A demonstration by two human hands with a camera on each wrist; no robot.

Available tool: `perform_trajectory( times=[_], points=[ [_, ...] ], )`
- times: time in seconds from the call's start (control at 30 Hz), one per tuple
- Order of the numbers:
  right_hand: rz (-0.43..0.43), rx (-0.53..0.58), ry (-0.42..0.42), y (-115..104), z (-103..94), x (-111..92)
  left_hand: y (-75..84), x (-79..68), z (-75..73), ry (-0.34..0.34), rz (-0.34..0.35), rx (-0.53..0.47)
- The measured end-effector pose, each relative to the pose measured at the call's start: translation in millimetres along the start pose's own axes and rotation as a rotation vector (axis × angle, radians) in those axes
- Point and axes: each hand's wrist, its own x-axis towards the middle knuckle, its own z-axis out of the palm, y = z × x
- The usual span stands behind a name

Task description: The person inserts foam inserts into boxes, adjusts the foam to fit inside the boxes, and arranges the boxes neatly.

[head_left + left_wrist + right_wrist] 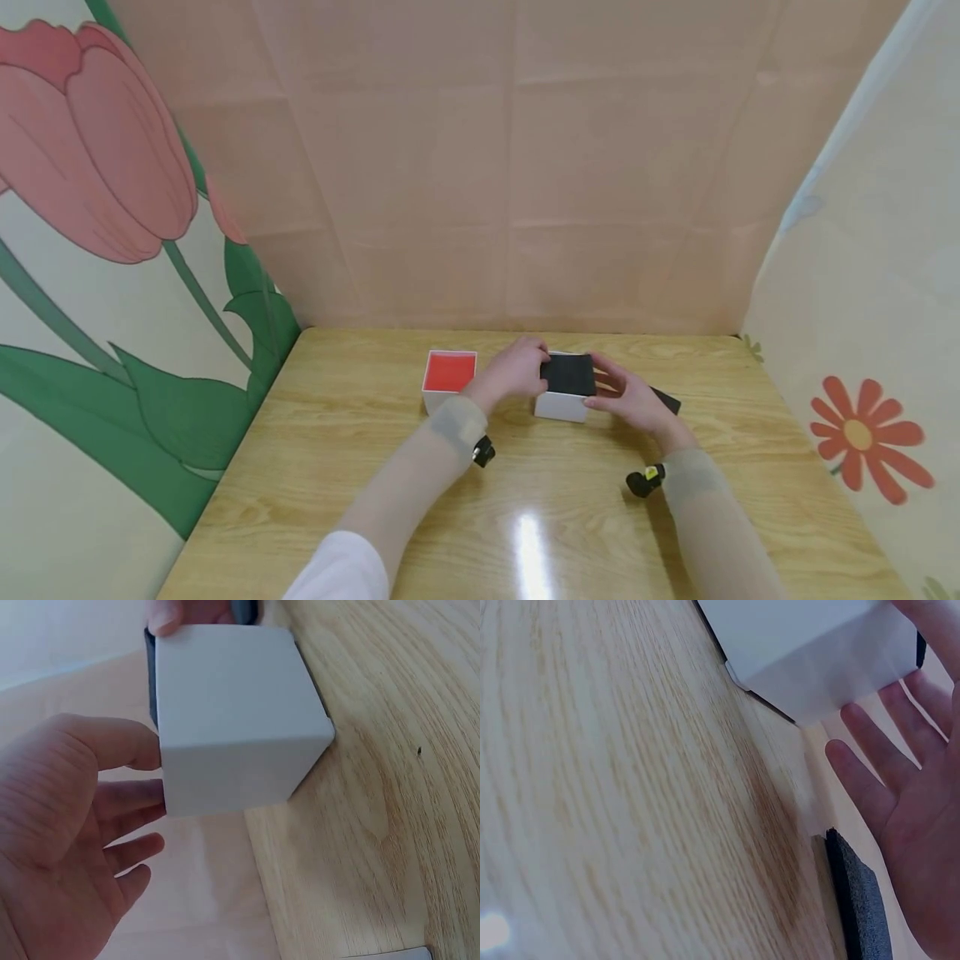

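Observation:
A white box [561, 407] stands on the table with a black foam pad [570, 373] on its open top. My left hand [519, 367] pinches the pad's left edge between thumb and index finger. In the left wrist view its other fingers lie behind the white box [240, 690]. From the right, my right hand [633, 402] holds the pad's edge, thumb at the front corner; its lower fingers spread loosely beside the box in the right wrist view. The pad's underside is hidden.
Left of my left hand stands a second white box [450, 375] with a red inside. A dark foam piece [666, 401] lies behind my right wrist. The wooden table [360, 433] meets a pink cloth backdrop [510, 208].

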Motion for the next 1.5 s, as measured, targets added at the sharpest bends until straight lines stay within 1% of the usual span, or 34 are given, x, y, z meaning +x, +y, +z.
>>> perform_trajectory(
  times=[0.1, 0.23, 0.33, 0.47, 0.57, 0.63, 0.7, 0.83, 0.93, 1.1, 1.5],
  points=[
    [-0.001, -0.003, 0.001, 0.1, 0.8, -1.2, 2.5, -1.5, -1.7, 0.014, 0.008, -0.005],
    [-0.001, -0.017, 0.001, -0.6, 1.1, -2.2, 9.5, 0.1, -4.5, 0.040, 0.022, -0.047],
    [-0.011, -0.024, -0.005, -1.6, 0.8, -2.0, 17.7, 5.3, -4.6, 0.077, 0.057, -0.067],
    [-0.015, 0.002, -0.015, -2.8, 0.9, -0.8, 28.6, 13.9, 0.8, 0.113, 0.092, -0.060],
    [-0.006, 0.014, -0.017, -2.9, 1.7, 0.0, 34.3, 18.3, 7.2, 0.108, 0.078, -0.055],
    [-0.013, 0.004, -0.028, -2.2, 1.4, 0.4, 36.6, 20.2, 11.1, 0.098, 0.063, -0.056],
    [-0.019, -0.003, -0.033, -1.7, 1.1, 0.8, 37.1, 21.5, 14.3, 0.085, 0.052, -0.051],
    [-0.030, 0.009, -0.041, -0.8, 0.2, 1.8, 37.2, 22.8, 17.2, 0.085, 0.042, -0.049],
    [-0.025, 0.025, -0.038, 0.0, -0.5, 1.9, 37.3, 23.5, 17.3, 0.088, 0.036, -0.059],
    [-0.019, 0.035, -0.036, 1.0, -0.9, 2.0, 38.7, 24.0, 15.5, 0.070, 0.024, -0.069],
    [-0.027, 0.022, -0.038, 0.2, -0.5, 1.5, 44.2, 20.4, 12.0, 0.060, -0.002, -0.030]
  ],
)
